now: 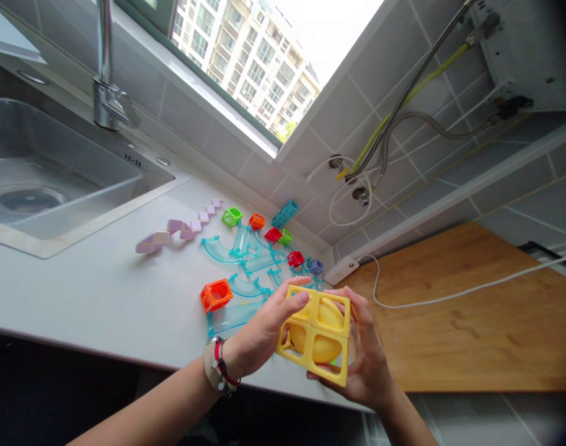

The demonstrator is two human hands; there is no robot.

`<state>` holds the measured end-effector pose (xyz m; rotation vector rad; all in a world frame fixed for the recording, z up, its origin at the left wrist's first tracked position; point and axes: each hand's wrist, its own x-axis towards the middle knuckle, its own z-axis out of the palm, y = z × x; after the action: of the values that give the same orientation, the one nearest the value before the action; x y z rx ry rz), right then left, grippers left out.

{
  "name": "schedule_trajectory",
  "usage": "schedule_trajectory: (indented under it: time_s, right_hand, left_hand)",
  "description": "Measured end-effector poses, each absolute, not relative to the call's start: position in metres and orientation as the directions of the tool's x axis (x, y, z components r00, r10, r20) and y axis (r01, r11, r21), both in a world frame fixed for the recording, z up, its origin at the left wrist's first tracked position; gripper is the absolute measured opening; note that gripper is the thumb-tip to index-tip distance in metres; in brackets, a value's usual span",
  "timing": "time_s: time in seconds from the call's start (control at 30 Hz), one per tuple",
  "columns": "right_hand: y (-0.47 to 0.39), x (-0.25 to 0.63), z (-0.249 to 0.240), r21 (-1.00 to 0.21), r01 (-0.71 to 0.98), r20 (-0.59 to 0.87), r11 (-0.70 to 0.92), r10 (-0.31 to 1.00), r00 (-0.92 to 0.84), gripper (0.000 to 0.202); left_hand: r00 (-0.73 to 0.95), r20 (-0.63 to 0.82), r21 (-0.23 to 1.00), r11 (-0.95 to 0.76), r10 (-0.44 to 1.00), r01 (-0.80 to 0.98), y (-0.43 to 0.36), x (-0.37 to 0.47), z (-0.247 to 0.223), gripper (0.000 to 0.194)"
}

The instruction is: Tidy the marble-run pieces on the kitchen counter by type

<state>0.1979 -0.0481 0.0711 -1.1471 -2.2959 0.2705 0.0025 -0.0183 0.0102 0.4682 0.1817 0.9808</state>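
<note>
A yellow openwork block, four square frames joined two by two with rounded yellow shapes inside, is held up over the counter's front edge. My left hand grips its left side, thumb across the upper left frame. Around the right side wrap the fingers of my right hand, some partly hidden behind the block. On the counter beyond lie clear teal track pieces, an orange cube frame and several smaller red, green, orange and purple cubes.
A twisted pale purple chain lies on the white counter. The sink and tap are at the left. A wooden board with a white cable is at the right, beside a power strip.
</note>
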Motion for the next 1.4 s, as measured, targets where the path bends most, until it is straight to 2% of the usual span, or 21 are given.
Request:
schedule_trajectory:
  time_s: [0.23, 0.4, 0.7, 0.9, 1.4]
  right_hand:
    - [-0.046, 0.197, 0.065, -0.479, 0.661, 0.361, 0.577, 0.816, -0.451, 0.124]
    - [-0.044, 0.2, 0.062, -0.498, 0.658, 0.345, 0.565, 0.825, -0.447, 0.122]
    - [-0.043, 0.203, 0.062, -0.453, 0.68, 0.358, 0.576, 0.816, -0.454, 0.122]
    - [-0.042, 0.203, 0.061, -0.465, 0.672, 0.353, 0.576, 0.817, -0.456, 0.121]
    - [-0.048, 0.197, 0.057, -0.377, 0.704, 0.372, 0.602, 0.794, -0.48, 0.115]
  left_hand:
    - [0.526, 0.045, 0.492, 0.439, 0.85, -0.752, -0.016, 0.006, 0.008, 0.049]
    - [0.519, 0.043, 0.49, 0.435, 0.854, -0.756, -0.017, 0.007, 0.008, 0.051]
    - [0.504, 0.034, 0.514, 0.417, 0.863, -0.75, -0.019, 0.008, 0.01, 0.052]
    - [0.509, 0.047, 0.543, 0.406, 0.86, -0.735, -0.017, 0.009, 0.007, 0.051]
    - [0.484, -0.016, 0.473, 0.433, 0.875, -0.767, -0.017, 0.011, 0.006, 0.045]
